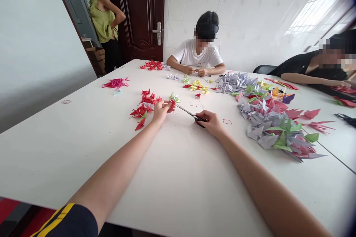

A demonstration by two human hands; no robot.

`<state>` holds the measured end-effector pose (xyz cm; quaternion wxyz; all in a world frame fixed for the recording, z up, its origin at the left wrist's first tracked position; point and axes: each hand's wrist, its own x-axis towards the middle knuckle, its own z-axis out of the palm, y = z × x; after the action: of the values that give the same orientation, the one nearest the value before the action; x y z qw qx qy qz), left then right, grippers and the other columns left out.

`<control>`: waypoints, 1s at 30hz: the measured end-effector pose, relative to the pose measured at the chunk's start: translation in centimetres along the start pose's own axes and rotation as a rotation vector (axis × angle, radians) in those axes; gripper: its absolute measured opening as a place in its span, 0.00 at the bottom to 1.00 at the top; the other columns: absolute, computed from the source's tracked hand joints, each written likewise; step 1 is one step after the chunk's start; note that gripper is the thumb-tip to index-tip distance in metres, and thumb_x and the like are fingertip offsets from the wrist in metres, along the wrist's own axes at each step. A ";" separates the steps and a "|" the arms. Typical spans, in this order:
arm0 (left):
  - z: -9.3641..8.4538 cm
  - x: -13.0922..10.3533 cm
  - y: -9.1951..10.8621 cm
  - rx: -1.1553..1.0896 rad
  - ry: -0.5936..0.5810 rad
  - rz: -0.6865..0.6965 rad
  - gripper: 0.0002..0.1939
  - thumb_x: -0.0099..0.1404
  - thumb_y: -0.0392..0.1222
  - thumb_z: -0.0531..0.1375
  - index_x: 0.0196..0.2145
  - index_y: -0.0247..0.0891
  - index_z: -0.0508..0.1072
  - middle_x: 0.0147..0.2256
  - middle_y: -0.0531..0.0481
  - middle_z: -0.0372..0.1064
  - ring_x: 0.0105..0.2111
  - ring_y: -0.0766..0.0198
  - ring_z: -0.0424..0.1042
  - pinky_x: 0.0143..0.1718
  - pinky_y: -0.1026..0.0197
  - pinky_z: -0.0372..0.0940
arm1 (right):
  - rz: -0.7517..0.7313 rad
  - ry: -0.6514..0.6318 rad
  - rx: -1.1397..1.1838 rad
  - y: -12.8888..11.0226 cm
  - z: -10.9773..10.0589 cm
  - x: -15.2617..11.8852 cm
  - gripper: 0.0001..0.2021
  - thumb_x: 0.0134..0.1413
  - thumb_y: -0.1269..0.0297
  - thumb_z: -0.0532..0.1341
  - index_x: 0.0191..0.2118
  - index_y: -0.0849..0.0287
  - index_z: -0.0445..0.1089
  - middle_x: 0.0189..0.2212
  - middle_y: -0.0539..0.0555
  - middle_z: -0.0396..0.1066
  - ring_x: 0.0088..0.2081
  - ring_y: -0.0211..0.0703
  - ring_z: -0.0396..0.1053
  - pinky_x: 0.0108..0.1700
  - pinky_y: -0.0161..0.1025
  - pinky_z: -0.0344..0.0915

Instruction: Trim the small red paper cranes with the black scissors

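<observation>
In left hand (162, 111), fingers pinched, we hold red folded paper (172, 104); right hand (210, 121) grips scissors (190, 113) by handles, fingers curled. Scissors' long axis slants from right hand leftward and away, tips close by paper.

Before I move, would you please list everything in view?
Table: one, white, foreground
Red paper piece: one, red, centre
Scissors: one pair, silver and black, centre
Nearer folded papers: several, mostly red, left of centre
Yellow folded papers: several, yellow, beyond scissors
Large paper heap: many, mostly grey, pink, green, right
Far pile: several, red, far edge
Pink tangle: one, pink, left
Door: one, dark brown, background
Tiled wall: one, white, background
Boxes: at least two, brown, left background
Other people: three, green, white, black tops, background and right
Sleeve: one, navy and yellow, lower left
Left hand: one, holding red paper piece
Right hand: one, holding scissors
</observation>
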<state>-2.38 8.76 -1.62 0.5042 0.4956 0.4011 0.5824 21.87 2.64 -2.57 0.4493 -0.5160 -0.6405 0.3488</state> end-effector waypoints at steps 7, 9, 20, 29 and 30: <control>0.1 -0.3 0.6 0.052 -0.066 -0.017 0.13 0.57 0.47 0.67 0.36 0.35 0.75 0.30 0.45 0.77 0.30 0.63 0.76 0.39 0.59 0.69 | 0.015 -0.010 -0.005 0.1 0.0 0.1 0.15 0.42 0.58 0.68 0.39 0.57 0.75 0.32 0.55 0.79 0.36 0.50 0.75 0.38 0.43 0.69; 0.1 -0.2 0.6 0.050 -0.075 -0.014 0.13 0.57 0.47 0.67 0.35 0.34 0.75 0.31 0.45 0.77 0.30 0.63 0.75 0.39 0.59 0.68 | 0.011 0.000 -0.007 0.2 0.0 0.1 0.15 0.42 0.58 0.68 0.38 0.56 0.74 0.32 0.55 0.79 0.36 0.50 0.75 0.38 0.44 0.69; 0.2 0.0 0.3 0.007 -0.049 -0.020 0.09 0.56 0.42 0.66 0.34 0.36 0.74 0.27 0.49 0.75 0.28 0.65 0.75 0.37 0.61 0.67 | 0.000 0.030 0.003 -0.1 0.2 -0.2 0.14 0.43 0.60 0.69 0.38 0.56 0.72 0.32 0.54 0.79 0.37 0.50 0.76 0.40 0.43 0.69; 0.2 0.1 0.1 -0.002 -0.047 -0.028 0.07 0.56 0.40 0.65 0.33 0.36 0.74 0.28 0.49 0.75 0.28 0.65 0.75 0.38 0.61 0.68 | 0.019 -0.001 0.018 -0.1 0.1 -0.1 0.15 0.42 0.58 0.69 0.38 0.56 0.73 0.33 0.54 0.79 0.37 0.50 0.76 0.39 0.43 0.70; 0.1 0.1 0.0 0.002 -0.056 -0.026 0.07 0.56 0.40 0.65 0.33 0.36 0.74 0.28 0.49 0.75 0.29 0.65 0.75 0.38 0.60 0.68 | 0.022 -0.003 0.017 -0.1 0.1 -0.1 0.15 0.42 0.58 0.69 0.38 0.56 0.73 0.33 0.54 0.79 0.37 0.50 0.76 0.39 0.43 0.70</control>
<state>-2.24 8.84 -1.55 0.5222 0.5072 0.3939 0.5612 21.79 2.52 -2.52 0.4489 -0.5188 -0.6325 0.3596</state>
